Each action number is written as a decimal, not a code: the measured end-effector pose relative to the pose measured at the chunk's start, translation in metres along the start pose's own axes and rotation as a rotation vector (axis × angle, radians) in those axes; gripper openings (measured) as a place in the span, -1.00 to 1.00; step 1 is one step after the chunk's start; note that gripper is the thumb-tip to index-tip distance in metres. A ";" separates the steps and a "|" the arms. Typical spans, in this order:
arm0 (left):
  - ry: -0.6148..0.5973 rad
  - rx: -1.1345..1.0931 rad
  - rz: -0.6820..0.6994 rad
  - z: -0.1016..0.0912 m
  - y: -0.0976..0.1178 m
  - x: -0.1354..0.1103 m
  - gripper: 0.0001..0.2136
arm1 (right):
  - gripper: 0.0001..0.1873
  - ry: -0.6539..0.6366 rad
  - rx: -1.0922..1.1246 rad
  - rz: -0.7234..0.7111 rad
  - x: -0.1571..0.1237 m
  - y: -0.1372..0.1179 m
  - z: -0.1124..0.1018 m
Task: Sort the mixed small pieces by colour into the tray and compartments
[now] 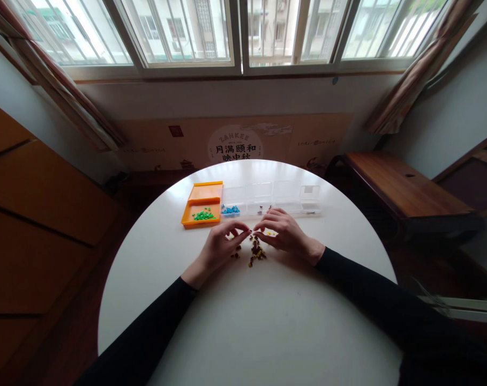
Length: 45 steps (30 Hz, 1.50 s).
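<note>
My left hand (223, 240) and my right hand (285, 230) meet fingertip to fingertip above the white table, both in a pinch. A tiny dark reddish-brown piece shows at the left fingertips; whatever the right fingertips hold is too small to make out. Just below them lies a loose pile of small brown and yellow pieces (257, 252), with a few more beside my left hand. Behind the hands stands a clear plastic compartment box (259, 195) with raised lids. One compartment holds small blue pieces (230, 209), another a few dark ones. Small green pieces (203, 215) lie in an orange box (187, 217).
The round white table (267, 321) has its curved far edge just beyond the boxes. A printed cardboard panel (147, 139) stands behind it, under the barred windows. To the right is a wooden bench (407, 182); an orange-brown cabinet (34, 225) is at the left.
</note>
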<state>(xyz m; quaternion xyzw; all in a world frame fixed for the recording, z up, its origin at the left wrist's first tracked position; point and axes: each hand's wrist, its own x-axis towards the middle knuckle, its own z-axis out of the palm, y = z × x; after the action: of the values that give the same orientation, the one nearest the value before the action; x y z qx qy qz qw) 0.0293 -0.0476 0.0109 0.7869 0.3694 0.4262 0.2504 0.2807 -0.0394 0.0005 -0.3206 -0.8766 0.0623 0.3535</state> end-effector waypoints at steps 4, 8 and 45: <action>-0.013 -0.018 0.015 -0.001 0.000 0.000 -0.78 | -0.79 -0.020 0.017 -0.004 0.001 0.000 0.000; -0.001 -0.034 0.025 -0.001 -0.001 0.000 -0.78 | -0.81 -0.001 0.026 -0.011 0.001 -0.001 0.000; -0.132 0.422 0.026 -0.019 -0.018 0.001 -0.93 | -0.91 0.315 -0.022 0.143 -0.002 0.008 -0.001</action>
<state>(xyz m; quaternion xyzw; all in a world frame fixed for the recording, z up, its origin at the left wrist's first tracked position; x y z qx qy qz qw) 0.0067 -0.0349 0.0087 0.8527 0.4230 0.2905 0.0983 0.2863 -0.0345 -0.0019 -0.3917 -0.7858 0.0267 0.4778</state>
